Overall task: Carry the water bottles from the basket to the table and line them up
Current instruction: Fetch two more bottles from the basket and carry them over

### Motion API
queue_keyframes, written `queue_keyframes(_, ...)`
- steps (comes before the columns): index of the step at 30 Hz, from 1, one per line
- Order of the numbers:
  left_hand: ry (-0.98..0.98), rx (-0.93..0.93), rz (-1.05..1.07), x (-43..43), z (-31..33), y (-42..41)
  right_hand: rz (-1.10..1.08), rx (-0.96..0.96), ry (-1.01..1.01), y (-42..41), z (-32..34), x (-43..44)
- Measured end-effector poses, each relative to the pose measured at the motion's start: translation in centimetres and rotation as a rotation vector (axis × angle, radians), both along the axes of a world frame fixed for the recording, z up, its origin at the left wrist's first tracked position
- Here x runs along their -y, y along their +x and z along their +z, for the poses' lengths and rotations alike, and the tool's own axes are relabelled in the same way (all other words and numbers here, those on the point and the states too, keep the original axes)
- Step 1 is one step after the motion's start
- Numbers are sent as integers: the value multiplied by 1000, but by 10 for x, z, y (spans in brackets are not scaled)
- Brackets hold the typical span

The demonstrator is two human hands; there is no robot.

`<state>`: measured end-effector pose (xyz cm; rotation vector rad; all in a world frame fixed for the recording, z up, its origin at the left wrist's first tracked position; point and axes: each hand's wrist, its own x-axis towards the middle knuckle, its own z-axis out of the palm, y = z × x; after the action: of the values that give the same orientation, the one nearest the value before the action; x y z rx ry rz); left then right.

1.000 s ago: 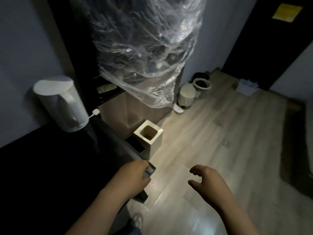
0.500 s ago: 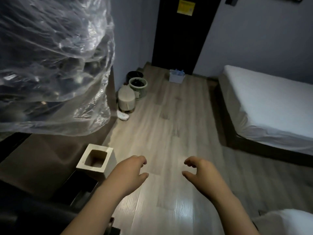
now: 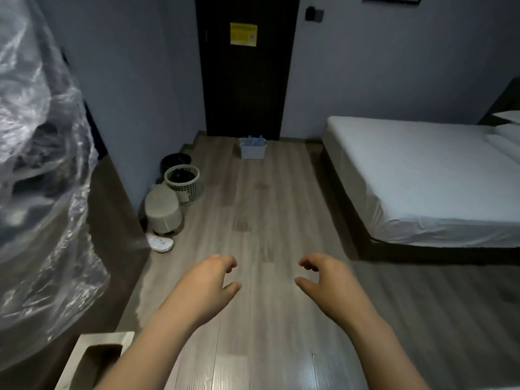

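Note:
A small white basket (image 3: 252,150) stands on the floor far ahead, in front of the dark door. Blue-capped water bottles (image 3: 254,141) stick out of its top. My left hand (image 3: 209,282) and my right hand (image 3: 327,280) hang in front of me over the wooden floor, far short of the basket. Both have loosely curled fingers and hold nothing. The table is out of view.
A bed with a white sheet (image 3: 427,175) fills the right side. Along the left wall stand a mesh waste bin (image 3: 183,184), a beige lidded bin (image 3: 163,209) and a white round device (image 3: 161,243). A plastic-wrapped bulk (image 3: 36,175) and a square white bin (image 3: 92,358) sit at the left.
The view has swung right, away from the dark table with the kettle, toward the door and basket. My left hand has left the table's corner; both hands stay empty.

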<state>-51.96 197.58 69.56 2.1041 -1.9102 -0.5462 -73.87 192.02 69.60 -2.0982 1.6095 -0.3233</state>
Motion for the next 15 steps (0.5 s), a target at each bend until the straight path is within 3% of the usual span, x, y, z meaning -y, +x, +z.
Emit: queue_keyframes(15,-269,66,-49,304,80,32,35,15,-351,41,88,300)
